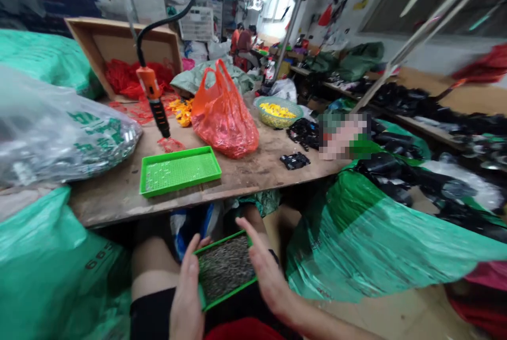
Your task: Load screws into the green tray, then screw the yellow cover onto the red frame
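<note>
Worn wooden bench (253, 171); hands grip tray (225, 268).

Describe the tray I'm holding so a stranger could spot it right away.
Below the wooden table edge, over the lap, the left hand and right hand grip a green tray. Unlike the table tray, it is heaped with small grey metal bits.
</note>
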`<move>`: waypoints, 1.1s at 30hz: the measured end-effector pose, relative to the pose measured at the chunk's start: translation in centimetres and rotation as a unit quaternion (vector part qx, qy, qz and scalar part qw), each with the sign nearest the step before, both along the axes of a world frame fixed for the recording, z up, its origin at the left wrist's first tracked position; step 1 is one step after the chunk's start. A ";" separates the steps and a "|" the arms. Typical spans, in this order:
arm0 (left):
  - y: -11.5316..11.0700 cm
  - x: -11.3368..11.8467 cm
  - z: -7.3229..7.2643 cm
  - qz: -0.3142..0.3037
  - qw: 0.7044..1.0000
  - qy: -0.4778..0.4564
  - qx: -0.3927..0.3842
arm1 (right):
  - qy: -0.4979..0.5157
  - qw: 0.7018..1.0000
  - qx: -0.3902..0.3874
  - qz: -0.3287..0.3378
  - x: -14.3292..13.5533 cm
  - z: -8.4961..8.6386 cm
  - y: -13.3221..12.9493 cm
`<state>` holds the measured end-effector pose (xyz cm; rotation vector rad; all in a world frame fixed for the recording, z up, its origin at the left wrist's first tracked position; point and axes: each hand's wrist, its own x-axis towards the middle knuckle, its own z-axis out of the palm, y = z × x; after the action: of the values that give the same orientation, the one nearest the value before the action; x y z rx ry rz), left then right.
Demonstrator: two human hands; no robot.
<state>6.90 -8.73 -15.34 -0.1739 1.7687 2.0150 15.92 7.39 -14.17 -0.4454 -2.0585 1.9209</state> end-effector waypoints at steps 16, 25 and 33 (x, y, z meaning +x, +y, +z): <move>0.3 1.4 1.0 0.004 0.999 0.001 0.038 | 0.038 0.997 0.064 -0.011 1.1 -0.1 0.1; 1.0 2.2 2.1 -0.022 1.000 -0.013 0.019 | 0.049 0.995 0.089 -0.002 2.0 0.5 1.1; 1.1 2.6 1.5 -0.019 0.999 -0.011 0.030 | 0.049 0.995 0.082 0.003 2.7 0.4 1.2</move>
<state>9.53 -7.60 -13.86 -0.1411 1.6835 2.0285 18.59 8.58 -13.74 -0.3014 -2.1351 1.7224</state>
